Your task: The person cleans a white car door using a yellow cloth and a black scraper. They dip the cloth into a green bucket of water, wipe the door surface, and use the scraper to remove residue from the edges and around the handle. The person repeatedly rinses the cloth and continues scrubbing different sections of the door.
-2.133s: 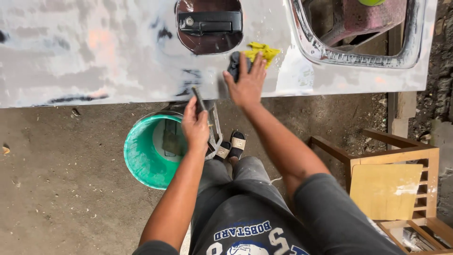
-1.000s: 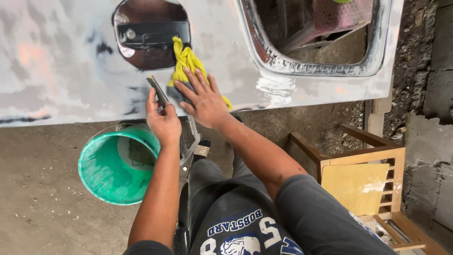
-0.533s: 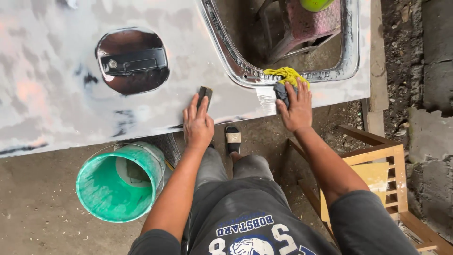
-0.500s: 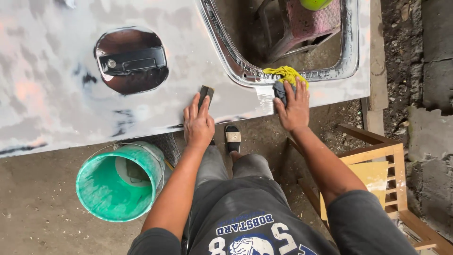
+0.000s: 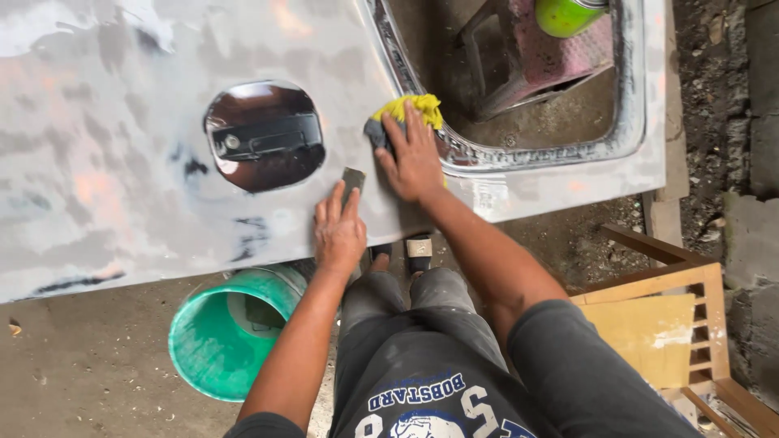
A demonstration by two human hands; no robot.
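While left hand (image 5: pixel 339 235) pins sanding block (image 5: pixel 352 179) pointing up-panel, right hand (image 5: pixel 414 158) presses yellow rag (image 5: pixel 414 109) flat.

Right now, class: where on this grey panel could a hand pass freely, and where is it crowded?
Free: the broad panel left of the handle recess. Crowded: between recess and window opening, where the left hand presses a sanding block and the right hand a yellow cloth.

A grey, sanded car door panel (image 5: pixel 146 186) lies flat — a yellow cloth (image 5: pixel 412 109) and dark sanding block (image 5: pixel 351 180) rest on it; below, the concrete floor (image 5: pixel 81 373) (dusty) bears a green bucket (image 5: pixel 227 332).
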